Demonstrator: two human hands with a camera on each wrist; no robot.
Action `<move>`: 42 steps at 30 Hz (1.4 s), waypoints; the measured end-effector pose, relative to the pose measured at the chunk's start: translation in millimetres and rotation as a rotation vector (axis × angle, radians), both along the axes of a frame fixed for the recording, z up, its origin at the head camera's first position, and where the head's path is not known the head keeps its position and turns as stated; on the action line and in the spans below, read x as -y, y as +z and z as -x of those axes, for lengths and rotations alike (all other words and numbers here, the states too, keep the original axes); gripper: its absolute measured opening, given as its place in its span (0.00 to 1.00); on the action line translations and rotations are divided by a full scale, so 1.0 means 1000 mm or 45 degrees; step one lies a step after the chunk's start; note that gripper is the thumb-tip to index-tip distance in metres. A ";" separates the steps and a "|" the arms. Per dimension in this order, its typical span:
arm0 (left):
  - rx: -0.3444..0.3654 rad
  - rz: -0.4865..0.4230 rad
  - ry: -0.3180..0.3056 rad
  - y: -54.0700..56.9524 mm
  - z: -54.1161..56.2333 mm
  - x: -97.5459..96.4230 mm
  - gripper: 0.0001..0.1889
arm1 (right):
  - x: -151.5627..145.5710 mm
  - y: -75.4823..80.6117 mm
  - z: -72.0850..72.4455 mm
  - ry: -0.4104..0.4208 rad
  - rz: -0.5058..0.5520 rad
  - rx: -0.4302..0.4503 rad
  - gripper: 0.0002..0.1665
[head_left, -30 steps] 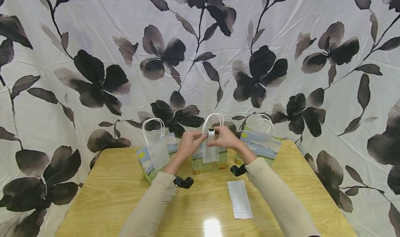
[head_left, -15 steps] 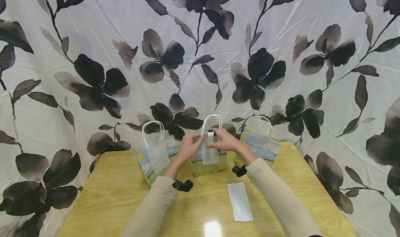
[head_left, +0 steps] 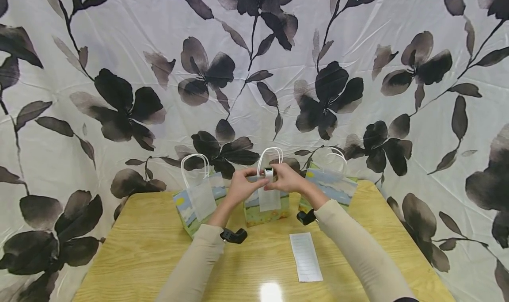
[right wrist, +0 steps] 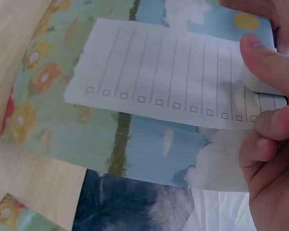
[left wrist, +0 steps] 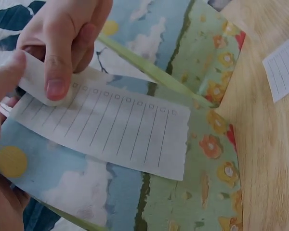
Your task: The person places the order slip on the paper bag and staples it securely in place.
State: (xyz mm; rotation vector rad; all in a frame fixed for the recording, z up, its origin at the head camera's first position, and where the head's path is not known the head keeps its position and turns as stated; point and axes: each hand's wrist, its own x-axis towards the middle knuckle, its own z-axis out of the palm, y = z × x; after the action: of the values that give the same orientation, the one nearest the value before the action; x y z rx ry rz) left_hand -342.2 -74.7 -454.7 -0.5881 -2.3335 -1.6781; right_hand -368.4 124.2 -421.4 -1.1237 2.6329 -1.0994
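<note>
A small white device with a dark end, stapler-like, sits at the top edge of the middle paper bag. My right hand grips it, thumb on its white body in the left wrist view. My left hand holds the bag's top edge, its thumb reaching across to the device and some fingers behind the bag. A strip of lined paper with checkboxes hangs down the bag's painted front, its upper end under the device. The bag's white handles stand up behind the hands.
Matching handled bags stand on both sides: a left bag with a paper strip on its front, and a right bag. Another lined strip lies on the wooden table. A floral cloth hangs behind.
My left thumb has slid right, onto the white device. The device has tipped and dropped slightly, looking shorter from above. My right hand stays gripping it.
</note>
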 end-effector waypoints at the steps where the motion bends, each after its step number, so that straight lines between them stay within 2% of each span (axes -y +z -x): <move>1: 0.002 -0.004 0.002 0.000 0.000 0.000 0.17 | 0.000 0.000 0.000 0.004 0.003 -0.003 0.21; 6: -0.032 0.034 0.000 -0.004 -0.001 -0.001 0.15 | 0.001 -0.005 -0.003 -0.020 0.001 -0.027 0.21; 12: -0.173 0.077 0.000 -0.003 0.000 -0.003 0.13 | 0.003 -0.006 -0.004 -0.066 0.027 -0.095 0.21; 17: -0.200 0.109 0.018 -0.001 0.000 -0.004 0.13 | 0.003 0.002 -0.006 -0.077 -0.056 0.023 0.22; 20: -0.227 0.106 0.004 -0.001 0.001 -0.004 0.14 | 0.002 0.008 -0.008 -0.131 -0.150 0.074 0.25; 26: -0.270 0.075 -0.012 -0.001 0.001 -0.006 0.13 | 0.003 0.014 -0.011 -0.225 -0.292 -0.047 0.26; 30: -0.235 0.087 -0.016 0.000 0.000 -0.005 0.13 | 0.004 0.013 -0.012 -0.237 -0.264 -0.072 0.23; 34: -0.119 0.090 0.004 0.002 0.000 -0.002 0.14 | 0.003 0.009 -0.012 -0.254 -0.200 -0.151 0.22; 37: -0.023 0.109 0.014 0.003 0.001 0.001 0.14 | 0.003 0.005 -0.010 -0.258 -0.155 -0.161 0.21; 39: 0.002 0.128 0.009 0.002 0.000 0.002 0.13 | 0.002 0.002 -0.008 -0.257 -0.131 -0.145 0.20; 42: -0.006 0.142 0.023 0.002 0.001 0.004 0.10 | 0.003 -0.001 -0.005 -0.249 -0.102 -0.149 0.20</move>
State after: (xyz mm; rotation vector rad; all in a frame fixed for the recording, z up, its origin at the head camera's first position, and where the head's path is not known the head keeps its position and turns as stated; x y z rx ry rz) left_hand -343.0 -78.4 -452.5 -0.5891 -2.4338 -1.5455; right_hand -363.5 121.7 -422.4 -0.9603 2.9020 -0.9741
